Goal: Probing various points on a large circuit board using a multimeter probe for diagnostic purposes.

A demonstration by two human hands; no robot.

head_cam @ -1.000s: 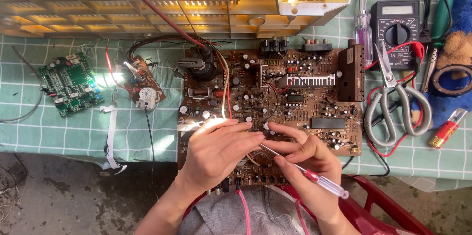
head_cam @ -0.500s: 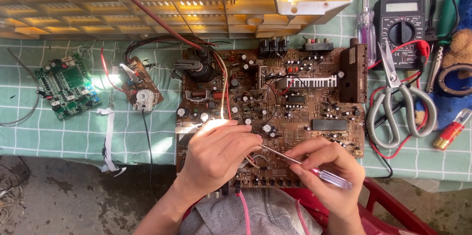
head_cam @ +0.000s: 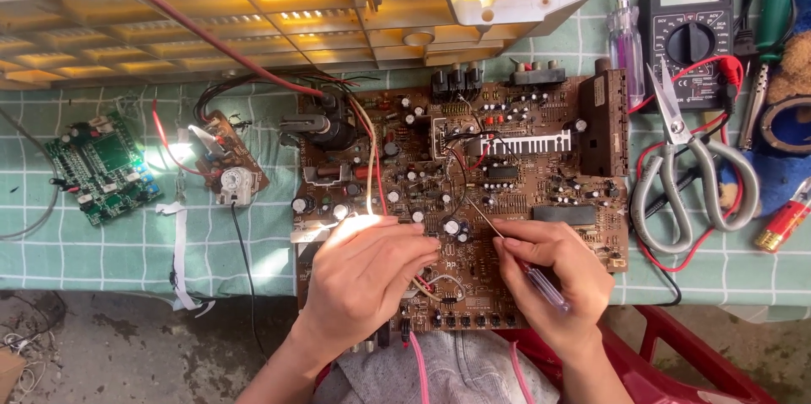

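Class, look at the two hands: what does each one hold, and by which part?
The right hand holds a thin screwdriver by its clear handle, shaft free. The left hand rests on the brown circuit board, fingers at wires; no hold is discernible.

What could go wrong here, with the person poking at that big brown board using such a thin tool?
The right hand points a thin screwdriver among tightly packed parts on the large circuit board; a slip could bend or bridge them. The left hand rests on the board beside loose wires, which might snag. The board's near edge overhangs the table, so pressing down could tip it.
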